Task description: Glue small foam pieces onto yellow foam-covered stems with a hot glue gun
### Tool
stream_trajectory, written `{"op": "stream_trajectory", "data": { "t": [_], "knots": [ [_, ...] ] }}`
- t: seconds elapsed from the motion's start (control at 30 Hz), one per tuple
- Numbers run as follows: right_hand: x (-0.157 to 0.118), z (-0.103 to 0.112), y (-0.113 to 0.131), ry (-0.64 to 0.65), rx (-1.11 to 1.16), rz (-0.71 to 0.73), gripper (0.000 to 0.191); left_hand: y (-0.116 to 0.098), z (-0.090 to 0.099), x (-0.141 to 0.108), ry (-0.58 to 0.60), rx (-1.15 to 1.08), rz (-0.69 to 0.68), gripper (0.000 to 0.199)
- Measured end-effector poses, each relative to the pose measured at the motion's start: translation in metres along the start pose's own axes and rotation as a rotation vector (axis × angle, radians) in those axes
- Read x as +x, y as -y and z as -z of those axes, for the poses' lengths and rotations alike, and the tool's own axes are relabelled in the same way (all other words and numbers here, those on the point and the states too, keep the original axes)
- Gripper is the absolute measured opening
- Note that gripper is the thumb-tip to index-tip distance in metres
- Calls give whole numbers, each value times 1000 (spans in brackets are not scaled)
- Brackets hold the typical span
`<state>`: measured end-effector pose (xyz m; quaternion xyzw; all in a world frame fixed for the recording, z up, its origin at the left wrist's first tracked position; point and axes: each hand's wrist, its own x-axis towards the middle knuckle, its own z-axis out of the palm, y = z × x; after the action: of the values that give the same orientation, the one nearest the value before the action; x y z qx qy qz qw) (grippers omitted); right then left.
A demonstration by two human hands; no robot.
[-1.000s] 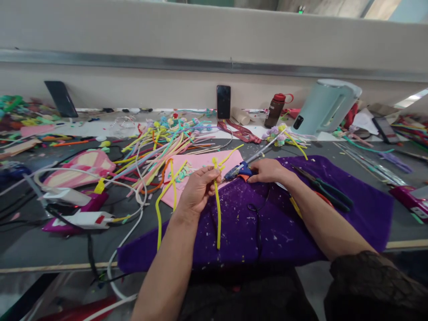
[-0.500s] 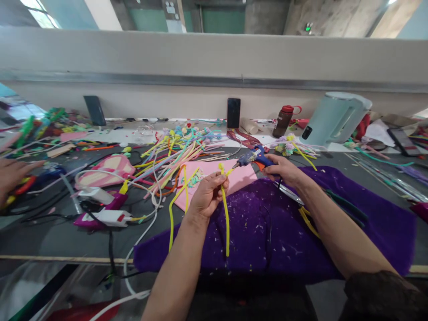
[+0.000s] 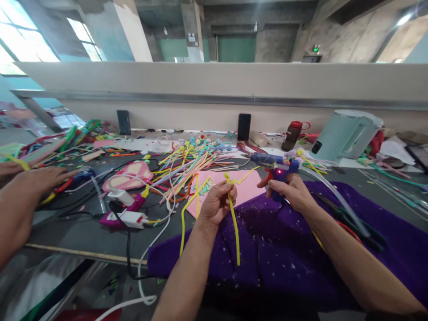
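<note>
In the middle of the head view my left hand pinches a yellow pipe cleaner, bent into a small knot above the fingertips, with its long end hanging down. My right hand is wrapped round the handle of a blue hot glue gun with a reddish trigger and a small red light. A clear glue stick sticks out of its back. The nozzle points left, above and apart from the knot. Below both hands lies a purple cloth with light specks, and behind my left hand a pink sheet.
A heap of coloured pipe cleaners lies behind the sheet. Power plugs and a white cable lie to the left. Another person's hand reaches in there. A kettle, a bottle and a phone stand at the back.
The glue gun has moved away from the yellow knot, up and to the right, and has swung so its side shows. My left hand still pinches the pipe cleaner. The view has tilted up.
</note>
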<state>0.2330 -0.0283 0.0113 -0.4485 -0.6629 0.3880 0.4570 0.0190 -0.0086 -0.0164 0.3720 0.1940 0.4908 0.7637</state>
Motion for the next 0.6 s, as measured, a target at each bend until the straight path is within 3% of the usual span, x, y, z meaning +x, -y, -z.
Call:
{"op": "stream_trajectory", "data": {
  "t": [0.2,0.4,0.6],
  "knots": [
    [-22,-11,12,-48,70,41,18,-3,-3,-5,31,-29,-8,21],
    [-29,-16,12,12,126,25,20,-1,-4,-5,-2,20,-29,18],
    [-36,-23,12,85,153,67,18,-1,-5,-9,52,5,-50,20]
  ]
}}
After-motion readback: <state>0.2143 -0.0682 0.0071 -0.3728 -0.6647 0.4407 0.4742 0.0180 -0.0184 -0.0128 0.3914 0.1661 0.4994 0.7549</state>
